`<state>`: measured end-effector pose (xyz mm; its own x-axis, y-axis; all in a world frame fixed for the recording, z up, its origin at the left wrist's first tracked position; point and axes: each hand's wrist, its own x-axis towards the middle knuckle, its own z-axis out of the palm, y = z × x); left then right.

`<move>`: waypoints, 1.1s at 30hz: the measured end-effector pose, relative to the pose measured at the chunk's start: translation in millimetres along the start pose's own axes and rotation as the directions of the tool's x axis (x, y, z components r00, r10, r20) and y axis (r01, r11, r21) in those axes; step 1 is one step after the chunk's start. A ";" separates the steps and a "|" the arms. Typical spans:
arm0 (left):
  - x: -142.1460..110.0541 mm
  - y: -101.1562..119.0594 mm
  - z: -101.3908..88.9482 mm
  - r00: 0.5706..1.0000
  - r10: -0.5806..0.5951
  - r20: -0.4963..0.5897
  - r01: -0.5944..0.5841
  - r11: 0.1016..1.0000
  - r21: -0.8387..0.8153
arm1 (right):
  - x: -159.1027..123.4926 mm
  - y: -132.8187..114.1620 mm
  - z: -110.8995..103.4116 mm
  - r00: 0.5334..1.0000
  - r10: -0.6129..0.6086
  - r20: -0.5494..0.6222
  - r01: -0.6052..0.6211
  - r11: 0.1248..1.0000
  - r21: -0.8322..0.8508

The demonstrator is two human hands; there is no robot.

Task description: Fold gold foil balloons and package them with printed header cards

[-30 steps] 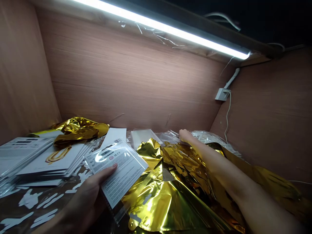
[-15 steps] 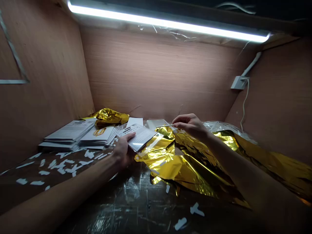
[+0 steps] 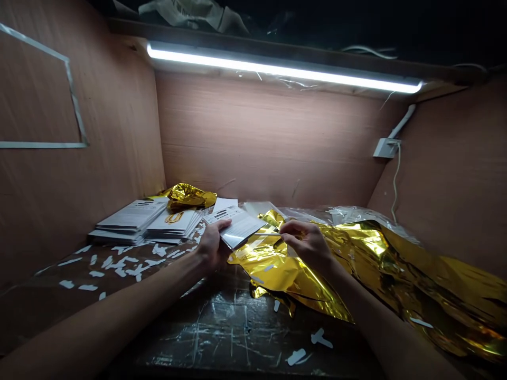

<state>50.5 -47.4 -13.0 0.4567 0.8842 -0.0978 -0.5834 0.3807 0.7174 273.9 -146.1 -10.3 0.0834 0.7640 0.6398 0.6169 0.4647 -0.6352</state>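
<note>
My left hand (image 3: 212, 245) grips a clear plastic packet with a white printed card inside (image 3: 240, 226), thumb on top, held just above the dark worktop. My right hand (image 3: 307, 243) is pinched on a thin white straw-like stick (image 3: 266, 234) whose tip points at the packet's open end. Both hands hover over a crumpled sheet of gold foil (image 3: 301, 274) that spreads to the right.
Stacks of white printed cards (image 3: 132, 221) lie at the left, with a crumpled gold foil piece (image 3: 190, 195) behind them. White paper scraps (image 3: 119, 264) litter the dark worktop (image 3: 222, 332). Wooden walls close in on three sides; a light strip (image 3: 277, 68) runs overhead; clear bags (image 3: 348, 214) lie at the back.
My right hand drew back from the far pile holding a thin white stick and brought it down toward the packet. The view pulled back; my left hand kept the packet.
</note>
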 end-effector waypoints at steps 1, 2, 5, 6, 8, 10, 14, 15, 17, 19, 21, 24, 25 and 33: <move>0.2 0.0 0.0 1.000 0.001 0.001 -0.001 1.000 -0.003 | -0.8 -0.1 -0.6 1.000 -0.009 -0.005 0.009 1.000 -0.017; 0.4 0.1 0.0 1.000 0.000 0.004 0.000 1.000 -0.004 | -1.4 0.3 -1.0 1.000 -0.016 -0.013 0.016 0.999 -0.029; 0.5 1.0 0.6 1.000 -0.007 0.018 0.007 1.000 0.003 | -2.3 3.4 -0.3 0.999 -0.017 -0.040 0.015 0.999 -0.032; 0.2 1.5 1.2 1.000 -0.005 0.024 0.005 1.000 0.005 | -2.4 4.5 0.2 0.999 -0.013 -0.053 0.011 1.000 -0.024; -0.9 2.7 2.8 0.999 0.002 0.037 -0.003 1.000 0.010 | -2.5 5.9 0.9 0.996 -0.005 -0.085 0.003 1.000 -0.017; -2.3 3.7 4.6 0.999 0.017 0.039 -0.018 1.000 0.015 | -2.9 6.4 0.5 0.992 -0.013 -0.129 0.006 0.998 -0.055; -2.9 3.6 5.2 0.999 0.034 0.007 -0.034 0.999 0.031 | -5.5 7.5 -0.3 0.971 -0.112 -0.213 0.054 0.964 -0.259; -2.4 2.9 4.4 0.999 0.040 0.001 -0.040 0.999 0.036 | -6.4 8.0 0.4 0.964 -0.144 -0.222 0.069 0.947 -0.315; -0.8 0.7 2.0 0.999 0.053 0.002 -0.053 0.997 0.053 | -8.3 9.3 3.6 0.953 -0.202 -0.227 0.097 0.910 -0.404; 1.0 -2.2 -0.6 0.998 0.066 0.012 -0.067 0.995 0.079 | -9.7 10.3 8.3 0.944 -0.252 -0.214 0.129 0.876 -0.464; 2.1 -4.9 -2.1 0.997 0.079 0.019 -0.081 0.991 0.103 | -10.4 10.9 13.0 0.938 -0.290 -0.189 0.160 0.848 -0.505; 1.3 -7.5 -1.7 0.996 0.090 0.025 -0.093 0.988 0.125 | -10.7 11.5 16.7 0.933 -0.316 -0.174 0.185 0.833 -0.522; 0.1 -8.1 -1.0 0.995 0.092 0.028 -0.094 0.987 0.130 | -10.8 11.7 17.1 0.932 -0.315 -0.178 0.184 0.836 -0.517; -18.5 -12.1 10.2 0.967 0.149 0.208 -0.183 0.971 0.156 | -12.7 2.7 16.3 0.938 -0.250 -0.242 0.142 0.910 -0.390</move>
<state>56.0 -71.1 -12.9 0.4942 0.8554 0.1552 -0.5448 0.1656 0.8221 261.8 -147.3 -27.1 0.1133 0.4922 0.8631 0.8783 0.3565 -0.3186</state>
